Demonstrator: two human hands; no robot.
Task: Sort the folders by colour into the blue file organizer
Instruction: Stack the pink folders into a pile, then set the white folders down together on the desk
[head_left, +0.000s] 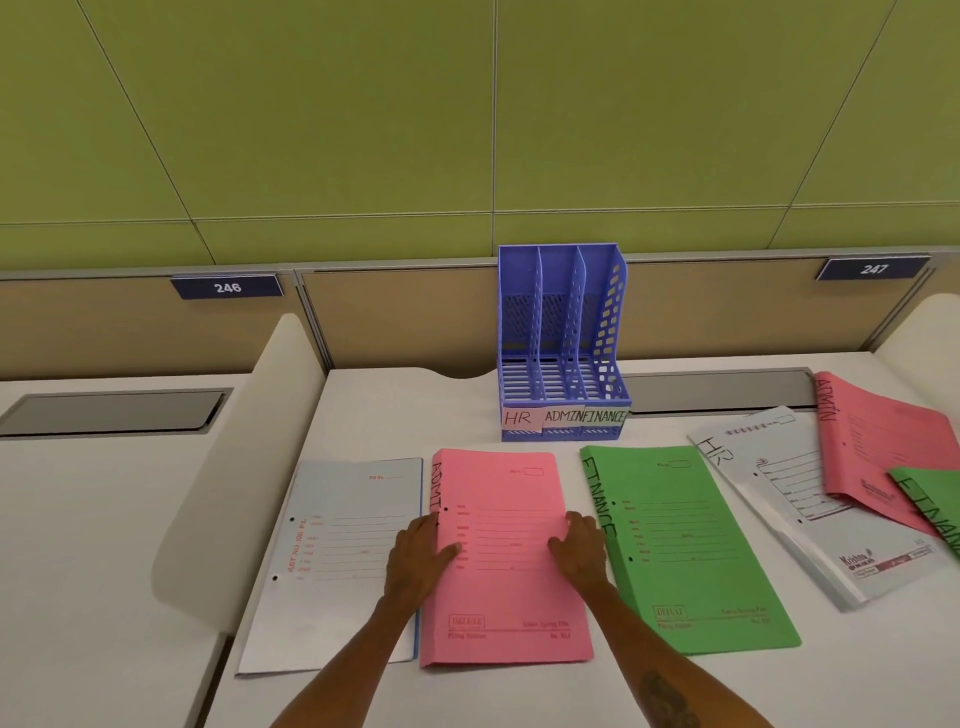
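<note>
Flat matte card folders, rect., on smooth white desk (395, 415); tan partition (395, 317) & green wall panels (337, 130) behind. pink folder (501, 556), "ADMIN" handwritten along one edge, lies flat front-centre. L hand (418, 558) grips its 9 o'clock edge, R hand (582, 553) its 3 o'clock edge, thumbs on cover. blue file organizer (563, 343), perforated plastic, 3 slots labelled HR/ADMIN/FINANCE, stands at its 12 o'clock. green folder (685, 556) at 3, pale-blue folder (337, 561) at 9.
</note>
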